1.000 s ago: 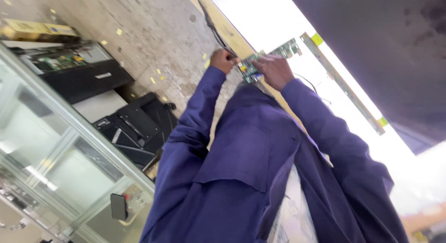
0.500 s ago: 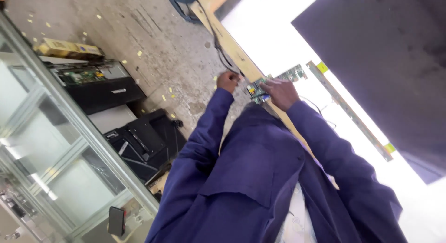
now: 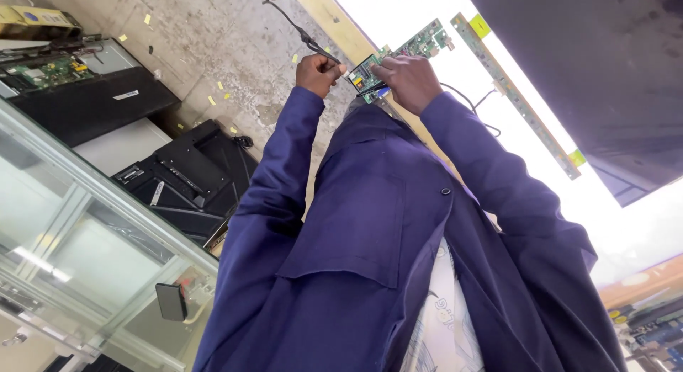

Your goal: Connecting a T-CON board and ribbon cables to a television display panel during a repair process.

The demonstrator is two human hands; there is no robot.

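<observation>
Concrete floor (image 3: pixel 213 38) lay littered with yellow scraps. Over a bright panel (image 3: pixel 427 9), the right hand (image 3: pixel 404 79) pinched a green board (image 3: pixel 377 67) (held aloft); the left hand (image 3: pixel 318 72), fisted, gripped a black cable (image 3: pixel 295 27) beside it.

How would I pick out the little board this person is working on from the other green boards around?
Start at the bright white panel at the top, then follow the two navy sleeves up to where they meet. The small green circuit board is pinched there under the right hand, beside the left hand gripping a black cable. Unlike the larger board and the long narrow strip lying on the panel, it alone is held.
</observation>
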